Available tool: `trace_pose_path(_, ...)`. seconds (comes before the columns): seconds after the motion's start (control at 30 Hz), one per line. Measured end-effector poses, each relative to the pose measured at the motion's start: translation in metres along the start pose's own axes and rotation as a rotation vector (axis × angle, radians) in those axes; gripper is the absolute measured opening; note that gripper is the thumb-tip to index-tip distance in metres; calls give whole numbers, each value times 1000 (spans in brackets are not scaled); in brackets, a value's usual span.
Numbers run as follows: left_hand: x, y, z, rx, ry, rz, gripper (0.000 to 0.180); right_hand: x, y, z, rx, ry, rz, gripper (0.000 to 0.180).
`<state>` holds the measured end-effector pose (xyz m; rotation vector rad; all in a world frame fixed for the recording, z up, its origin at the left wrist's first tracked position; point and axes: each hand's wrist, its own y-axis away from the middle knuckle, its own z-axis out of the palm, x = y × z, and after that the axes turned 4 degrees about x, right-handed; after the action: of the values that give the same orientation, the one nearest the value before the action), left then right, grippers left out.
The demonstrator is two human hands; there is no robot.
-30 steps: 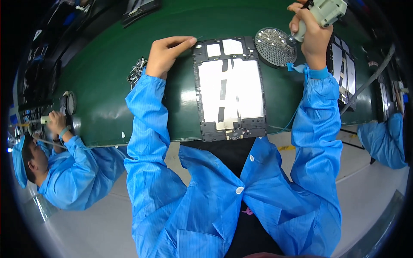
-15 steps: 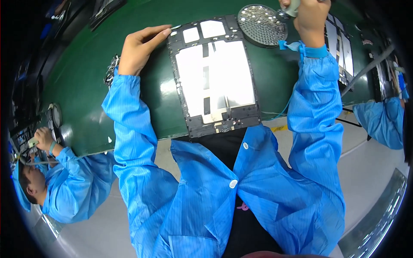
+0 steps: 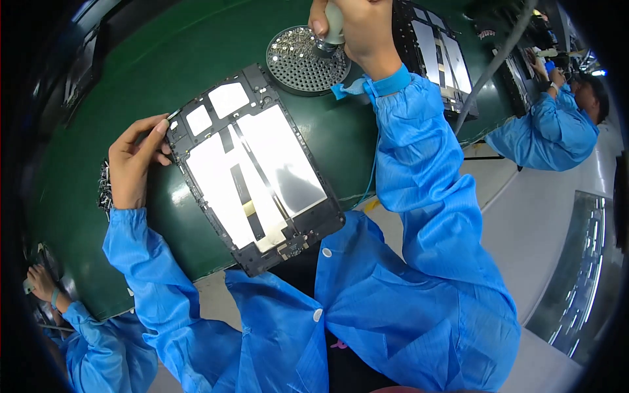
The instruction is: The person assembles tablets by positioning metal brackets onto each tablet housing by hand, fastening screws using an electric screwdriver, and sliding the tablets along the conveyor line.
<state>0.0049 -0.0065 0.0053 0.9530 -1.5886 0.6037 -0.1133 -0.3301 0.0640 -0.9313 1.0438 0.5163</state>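
Observation:
An opened tablet [image 3: 226, 170] lies on the green table in front of me, its black frame and silvery battery panels facing up. Its near end reaches past the table edge toward my lap. My left hand [image 3: 134, 157] grips the tablet's upper left corner between thumb and fingers. Up at the top of the view, my right hand [image 3: 371, 36] is wrapped around a powered screwdriver [image 3: 335, 25] with a pale handle and a metal collar. The screwdriver's lower end is over a round tray [image 3: 296, 73] of small screws; the bit's tip is hard to make out.
Another opened tablet [image 3: 429, 56] lies to the right, beyond my right wrist. A grey cable [image 3: 496, 65] hangs in front of it. Small dark metal parts [image 3: 105, 187] are heaped left of my left hand. Co-workers in blue sit at the left [image 3: 111, 347] and right [image 3: 547, 134].
My right hand has brought the screwdriver from beside the screw tray to over it. The view has turned, so the tablet appears slanted and further left; my left hand keeps its corner.

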Motion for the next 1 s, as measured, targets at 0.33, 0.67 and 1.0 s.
trace_pose_path(0.33,-4,-3,-8,-41,10,-27,28,10,-5,1,-29,-29,-42,12)
trace_pose_path(0.67,-7,1,-10,2,-18,-6,26,-7,8,-17,53,23,11,16)
trace_pose_path(1.0,-14,-4,-10,1,-55,48,25,-1,13,-33,77,32,-47,18)
